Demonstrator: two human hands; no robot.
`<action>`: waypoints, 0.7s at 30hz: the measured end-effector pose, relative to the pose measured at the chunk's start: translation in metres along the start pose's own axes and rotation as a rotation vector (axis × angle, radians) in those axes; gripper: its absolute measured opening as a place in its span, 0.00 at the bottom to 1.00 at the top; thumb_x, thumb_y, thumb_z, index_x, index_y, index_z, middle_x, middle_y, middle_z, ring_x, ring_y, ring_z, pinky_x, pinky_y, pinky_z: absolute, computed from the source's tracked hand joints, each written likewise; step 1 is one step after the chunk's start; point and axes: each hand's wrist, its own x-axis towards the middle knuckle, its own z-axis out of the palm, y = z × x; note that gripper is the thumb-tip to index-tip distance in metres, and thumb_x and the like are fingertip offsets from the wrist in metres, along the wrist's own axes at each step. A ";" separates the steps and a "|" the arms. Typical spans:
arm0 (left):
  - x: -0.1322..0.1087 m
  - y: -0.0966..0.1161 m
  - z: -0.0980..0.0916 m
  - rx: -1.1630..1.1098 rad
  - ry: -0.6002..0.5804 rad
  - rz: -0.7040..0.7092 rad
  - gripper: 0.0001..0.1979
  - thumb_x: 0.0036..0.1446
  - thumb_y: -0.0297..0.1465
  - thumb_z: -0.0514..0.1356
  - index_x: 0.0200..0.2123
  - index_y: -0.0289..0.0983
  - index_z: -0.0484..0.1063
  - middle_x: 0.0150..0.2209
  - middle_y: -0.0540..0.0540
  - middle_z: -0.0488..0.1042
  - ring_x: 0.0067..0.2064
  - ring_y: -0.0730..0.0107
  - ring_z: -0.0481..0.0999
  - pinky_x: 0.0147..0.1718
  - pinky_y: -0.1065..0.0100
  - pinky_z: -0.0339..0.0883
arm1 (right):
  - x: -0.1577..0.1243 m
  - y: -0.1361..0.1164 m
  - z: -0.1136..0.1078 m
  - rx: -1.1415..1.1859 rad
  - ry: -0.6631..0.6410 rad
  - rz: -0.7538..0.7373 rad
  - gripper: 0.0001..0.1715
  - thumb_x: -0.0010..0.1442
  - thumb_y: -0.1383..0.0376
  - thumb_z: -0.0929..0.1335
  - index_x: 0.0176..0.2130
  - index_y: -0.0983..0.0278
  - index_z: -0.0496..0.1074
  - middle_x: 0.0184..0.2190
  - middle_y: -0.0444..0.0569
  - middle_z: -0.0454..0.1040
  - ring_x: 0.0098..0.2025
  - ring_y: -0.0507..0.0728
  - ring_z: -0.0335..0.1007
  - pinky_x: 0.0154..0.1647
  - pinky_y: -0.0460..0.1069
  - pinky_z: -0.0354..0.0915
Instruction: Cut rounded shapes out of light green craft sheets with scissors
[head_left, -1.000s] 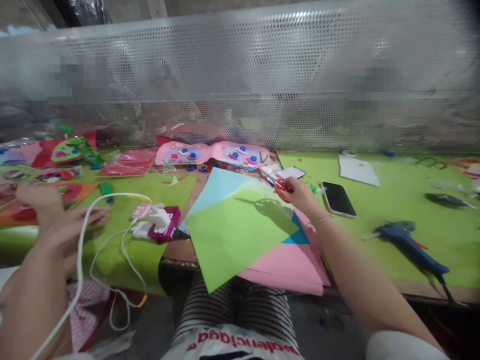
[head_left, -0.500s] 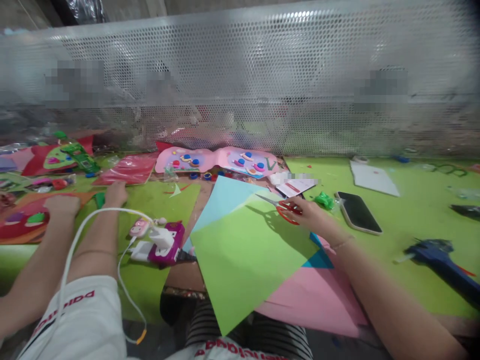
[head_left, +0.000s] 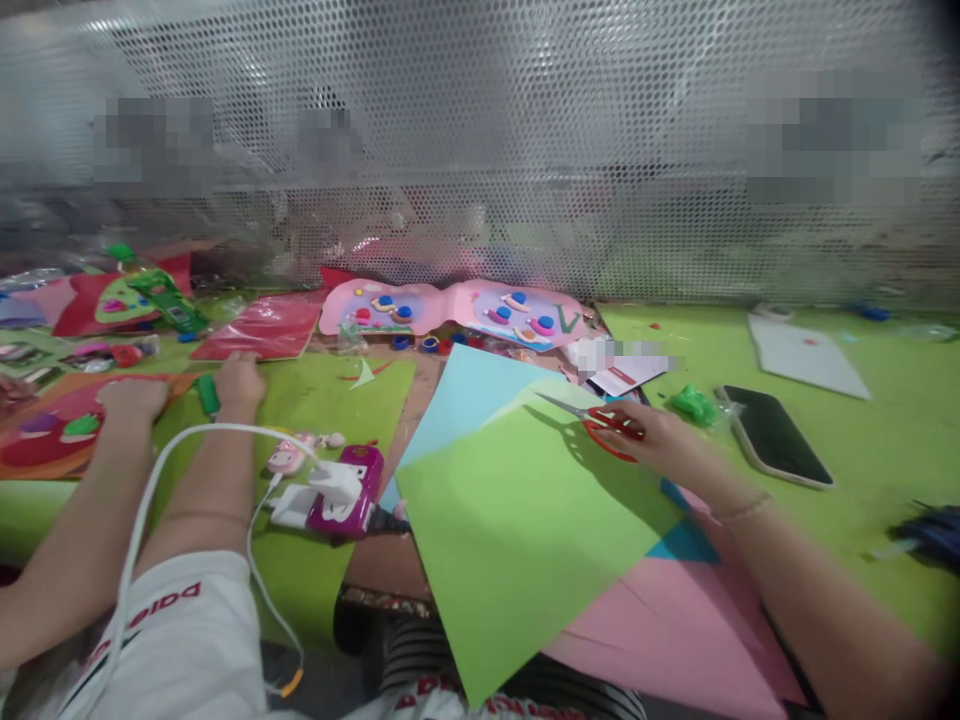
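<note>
My right hand [head_left: 660,440] grips red-handled scissors [head_left: 577,411] by the finger loops. Their blades point left over the top of a bright green paper sheet [head_left: 517,540], which casts no visible cut line. A light blue sheet [head_left: 472,395] sticks out under the green one, and pink sheets [head_left: 675,620] lie below at the right. On the left, what looks like my left hand [head_left: 241,385] is curled at the edge of a red glossy sheet [head_left: 262,325], beside a small green stick-shaped thing [head_left: 207,394]. What its fingers hold is hidden.
A co-worker's hand [head_left: 135,400] rests on an orange sheet [head_left: 169,385]. A white cable [head_left: 150,480] loops from a purple power strip [head_left: 367,470]. A phone [head_left: 784,440] and blue glue gun [head_left: 930,530] lie right. Decorated pink card [head_left: 442,310] stands before a perforated metal screen [head_left: 480,130].
The view has shifted, so most things sit farther right now. My right hand still grips the scissors over the green sheet, and the left hand stays by the red sheet.
</note>
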 end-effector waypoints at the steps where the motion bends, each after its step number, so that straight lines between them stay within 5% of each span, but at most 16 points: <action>1: 0.000 0.000 -0.001 -0.001 -0.011 0.001 0.22 0.61 0.28 0.45 0.53 0.28 0.68 0.52 0.32 0.70 0.53 0.55 0.69 0.50 0.58 0.64 | 0.000 0.000 0.000 -0.005 -0.002 0.004 0.21 0.61 0.54 0.64 0.47 0.64 0.72 0.34 0.54 0.76 0.32 0.58 0.72 0.29 0.50 0.66; 11: -0.005 -0.001 -0.007 0.022 -0.077 0.012 0.27 0.64 0.37 0.41 0.52 0.27 0.71 0.47 0.32 0.73 0.47 0.54 0.70 0.46 0.57 0.63 | 0.001 0.006 0.003 0.003 -0.010 0.005 0.22 0.60 0.52 0.64 0.47 0.62 0.72 0.35 0.53 0.77 0.32 0.59 0.73 0.28 0.51 0.67; 17: -0.009 0.003 -0.011 0.006 -0.021 0.031 0.29 0.65 0.39 0.43 0.62 0.27 0.59 0.58 0.33 0.64 0.56 0.57 0.63 0.54 0.59 0.59 | 0.000 0.003 0.002 0.011 -0.032 0.035 0.24 0.59 0.50 0.64 0.48 0.62 0.72 0.36 0.53 0.77 0.34 0.60 0.74 0.30 0.52 0.69; 21: -0.008 0.005 -0.013 0.004 -0.108 0.084 0.26 0.65 0.37 0.43 0.60 0.32 0.64 0.58 0.38 0.67 0.54 0.62 0.65 0.53 0.60 0.59 | 0.000 0.004 0.002 0.005 -0.034 0.028 0.24 0.59 0.49 0.63 0.47 0.62 0.72 0.36 0.52 0.77 0.33 0.60 0.73 0.30 0.52 0.68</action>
